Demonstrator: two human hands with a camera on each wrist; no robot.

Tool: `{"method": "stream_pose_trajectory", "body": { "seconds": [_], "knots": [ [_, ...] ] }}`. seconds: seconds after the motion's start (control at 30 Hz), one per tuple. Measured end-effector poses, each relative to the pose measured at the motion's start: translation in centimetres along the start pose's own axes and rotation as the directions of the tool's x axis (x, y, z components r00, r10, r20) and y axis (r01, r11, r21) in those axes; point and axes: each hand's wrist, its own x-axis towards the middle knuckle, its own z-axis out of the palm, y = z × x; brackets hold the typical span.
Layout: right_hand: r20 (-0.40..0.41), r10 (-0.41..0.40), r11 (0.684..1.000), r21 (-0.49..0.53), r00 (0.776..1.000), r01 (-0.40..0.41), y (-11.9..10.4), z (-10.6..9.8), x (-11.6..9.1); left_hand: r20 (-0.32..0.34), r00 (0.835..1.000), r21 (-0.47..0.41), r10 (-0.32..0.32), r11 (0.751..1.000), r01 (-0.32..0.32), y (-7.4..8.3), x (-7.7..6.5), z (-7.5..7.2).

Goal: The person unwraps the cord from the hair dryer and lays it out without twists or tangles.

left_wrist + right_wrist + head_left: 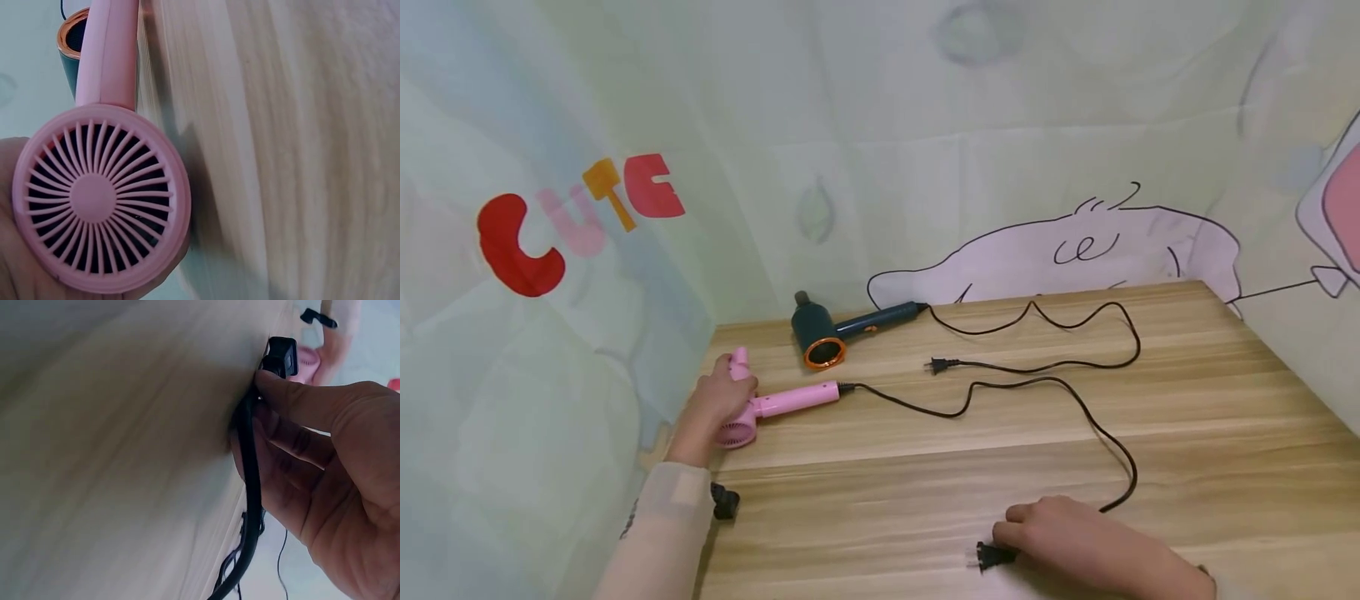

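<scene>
My left hand (pixel 715 398) grips the barrel of a pink hair dryer (pixel 797 400) at the table's left edge. Its handle points right, and its round slatted vent (pixel 92 197) fills much of the left wrist view, with the palm behind it. From the handle, a black cord (pixel 1127 454) curves round to my right hand (pixel 1067 542) at the near side. There, thumb and fingers pinch the black plug (pixel 996 556), whose prongs face left. The right wrist view shows the thumb against the plug (pixel 280 357), close to the tabletop.
Behind the pink dryer lies a dark teal hair dryer (pixel 812 325) with an orange rim. Its black cord (pixel 1138 342) loops right and back to a plug (pixel 938 365). Printed curtains (pixel 850 150) border the wooden table (pixel 880 483) at the back and left.
</scene>
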Motion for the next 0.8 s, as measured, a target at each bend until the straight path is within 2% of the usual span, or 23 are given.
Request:
{"method": "stream_pose_trajectory", "body": {
  "seconds": [0.33, 0.57, 0.8],
  "knots": [
    [-0.008, 0.006, 0.993, -0.122, 1.000, -0.007, -1.1, 0.5, 4.6, 0.025, 1.000, 0.001, -0.009, 1.000, 0.009, 0.1, 0.3, 0.0],
    [0.018, 0.034, 0.991, -0.128, 0.999, -0.031, -2.5, 1.1, 8.8, 0.019, 1.000, -0.001, -0.010, 1.000, 0.010, 0.3, 0.1, -0.1],
    [-0.038, -0.048, 0.987, -0.157, 0.998, 0.041, -3.9, 1.6, 12.5, 0.021, 1.000, 0.001, -0.020, 1.000, 0.020, 0.6, 0.2, 0.0]
  ]
}}
